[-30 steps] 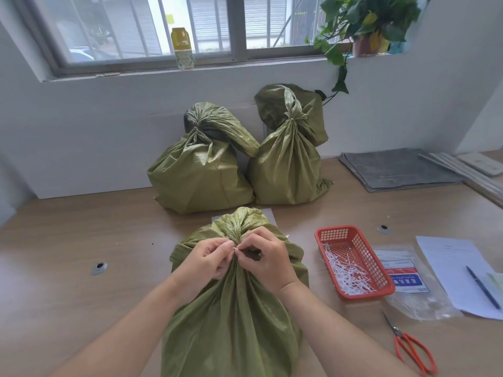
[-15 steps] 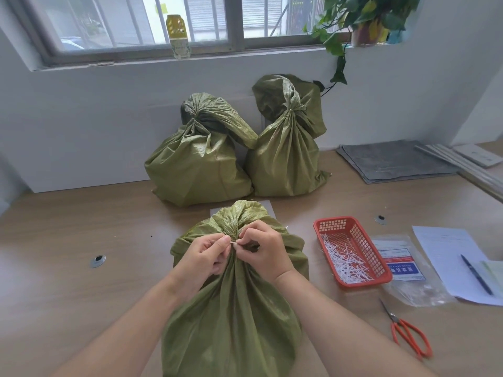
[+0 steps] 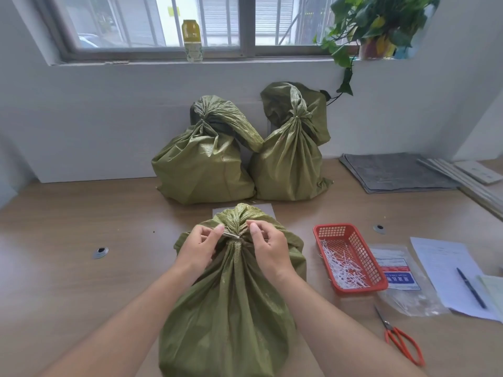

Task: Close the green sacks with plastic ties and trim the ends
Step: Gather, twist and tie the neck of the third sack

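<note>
A green sack (image 3: 231, 308) stands in front of me with its mouth gathered into a neck. A thin white plastic tie (image 3: 232, 235) circles that neck. My left hand (image 3: 200, 247) pinches the tie at its left side. My right hand (image 3: 268, 247) presses thumb and fingers on the neck at the right; whether it holds the tie's end I cannot tell. Two more green sacks, one (image 3: 202, 170) on the left and one (image 3: 288, 159) on the right, lean against the wall behind, both tied at the neck. Red-handled scissors (image 3: 402, 341) lie at the right.
A red basket (image 3: 351, 257) with white trimmed tie ends sits right of the sack, beside a clear bag of ties (image 3: 400, 278). Papers with a pen (image 3: 471, 287) lie further right. Grey mats (image 3: 394, 172) are at the back right. A bottle (image 3: 192, 40) and a plant (image 3: 375, 25) stand on the sill.
My hands have drawn apart a little on the sack's neck, and the tie now shows between them. The view has tilted up slightly.
</note>
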Tool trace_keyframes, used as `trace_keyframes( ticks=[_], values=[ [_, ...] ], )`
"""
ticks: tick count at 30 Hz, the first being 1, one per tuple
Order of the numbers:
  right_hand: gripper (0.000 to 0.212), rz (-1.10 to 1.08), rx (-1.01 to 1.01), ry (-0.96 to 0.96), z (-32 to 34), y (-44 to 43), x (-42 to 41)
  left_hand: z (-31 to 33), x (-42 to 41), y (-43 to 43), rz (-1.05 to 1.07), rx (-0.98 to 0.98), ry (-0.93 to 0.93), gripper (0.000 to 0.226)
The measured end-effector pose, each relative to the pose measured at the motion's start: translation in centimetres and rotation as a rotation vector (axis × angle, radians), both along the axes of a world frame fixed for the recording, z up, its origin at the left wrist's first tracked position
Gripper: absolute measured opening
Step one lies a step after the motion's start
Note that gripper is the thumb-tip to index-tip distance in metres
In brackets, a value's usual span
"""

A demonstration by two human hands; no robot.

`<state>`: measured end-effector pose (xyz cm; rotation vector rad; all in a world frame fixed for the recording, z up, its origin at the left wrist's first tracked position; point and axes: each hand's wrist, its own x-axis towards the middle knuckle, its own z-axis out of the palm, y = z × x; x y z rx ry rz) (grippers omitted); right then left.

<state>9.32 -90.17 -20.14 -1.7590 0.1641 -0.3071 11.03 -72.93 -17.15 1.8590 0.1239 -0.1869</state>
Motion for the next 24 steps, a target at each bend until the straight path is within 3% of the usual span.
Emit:
trace_keyframes(
  ticks=[6, 15, 22, 24],
  values=[
    [0.037, -0.044, 0.122, 0.064, 2.2, 0.5, -0.3, 2.2, -1.3, 0.5, 0.14, -0.023, -0.03, 0.043],
    [0.032, -0.007, 0.191, 0.072, 4.6, 0.1, -4.4, 5.2, -7.3, -1.0, 0.253, -0.11, -0.121, 0.07],
    [0.032, -0.107, 0.174, 0.063, 5.3, -1.9, -10.3, 7.4, -12.5, -3.9, 0.16, -0.289, -0.159, 0.027],
    [0.029, -0.146, 0.173, 0.087, 5.2, -2.3, -12.0, 7.6, -13.6, -4.9, 0.107, -0.284, -0.162, 0.027]
  ],
)
